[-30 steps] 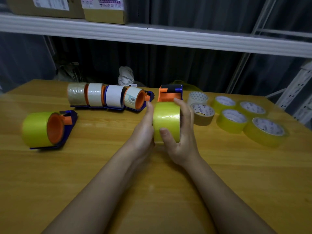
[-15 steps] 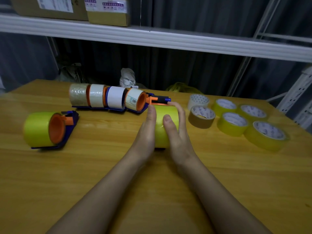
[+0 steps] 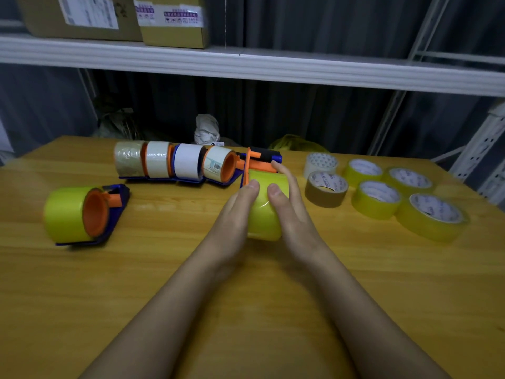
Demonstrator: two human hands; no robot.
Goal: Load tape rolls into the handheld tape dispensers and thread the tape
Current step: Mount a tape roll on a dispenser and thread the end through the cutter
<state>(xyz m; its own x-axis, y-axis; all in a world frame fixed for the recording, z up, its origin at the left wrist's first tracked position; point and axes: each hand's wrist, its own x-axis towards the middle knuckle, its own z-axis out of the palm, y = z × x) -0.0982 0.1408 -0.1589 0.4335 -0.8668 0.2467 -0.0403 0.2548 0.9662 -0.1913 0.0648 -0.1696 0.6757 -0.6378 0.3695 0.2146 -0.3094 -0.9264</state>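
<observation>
I see the yellow tape roll (image 3: pixel 266 214) on its orange-and-blue dispenser (image 3: pixel 259 162), mid-table (image 3: pixel 82 283). My left hand (image 3: pixel 232 222) and right hand (image 3: pixel 293 214) clasp it from both sides, thumbs pressed on top. Loose rolls (image 3: pixel 377 199) lie just right; loaded dispensers (image 3: pixel 175 162) sit left.

Yellow-brown wooden tabletop (image 3: pixel 273 310), dark grey pleated curtain (image 3: pixel 300 116) beyond the fingertips, long white metal shelf (image 3: pixel 273 68) above them, 2 labelled brown cardboard boxes (image 3: pixel 82 17) on it, white perforated rack upright (image 3: pixel 475 151) far right
</observation>
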